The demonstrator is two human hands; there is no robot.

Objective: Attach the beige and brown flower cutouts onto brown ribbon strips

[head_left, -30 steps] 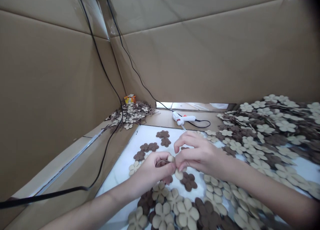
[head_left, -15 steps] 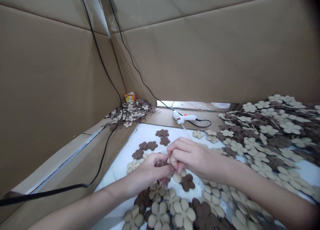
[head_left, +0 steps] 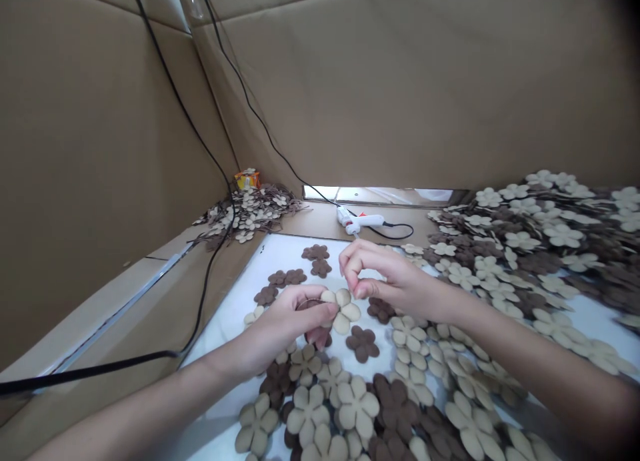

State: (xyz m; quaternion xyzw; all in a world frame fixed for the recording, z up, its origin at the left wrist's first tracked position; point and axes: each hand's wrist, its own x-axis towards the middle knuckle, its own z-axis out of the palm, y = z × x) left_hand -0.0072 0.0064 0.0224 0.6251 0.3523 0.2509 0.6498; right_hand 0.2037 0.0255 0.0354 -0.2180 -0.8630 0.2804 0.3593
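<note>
Between its thumb and fingers, my left hand point(head_left: 300, 314) grips a cream flower point(head_left: 343, 311); some brown material with a thin strand shows inside that same hand. My right hand point(head_left: 383, 274) is up and to the right of the flower, apart from it, with thumb and fingertips close together; whatever they may pinch is too small to make out. A single brown flower point(head_left: 363, 343) lies on the white board point(head_left: 240, 334) just below the held one. Loose cream and brown flowers point(head_left: 358, 406) overlap nearest to me.
A white glue gun point(head_left: 363, 221) with a black cable lies behind the board. Flowers are heaped at the right point(head_left: 520, 241). Small flowers with stems point(head_left: 250, 211) are piled at the back left beside an orange packet point(head_left: 247, 179). Cardboard walls point(head_left: 375, 101) stand around; a black cable point(head_left: 203, 301) crosses the left.
My right hand has drawn away from my left, up and to the right. The cream flower in my left hand now shows fully. The whole view has shifted slightly.
</note>
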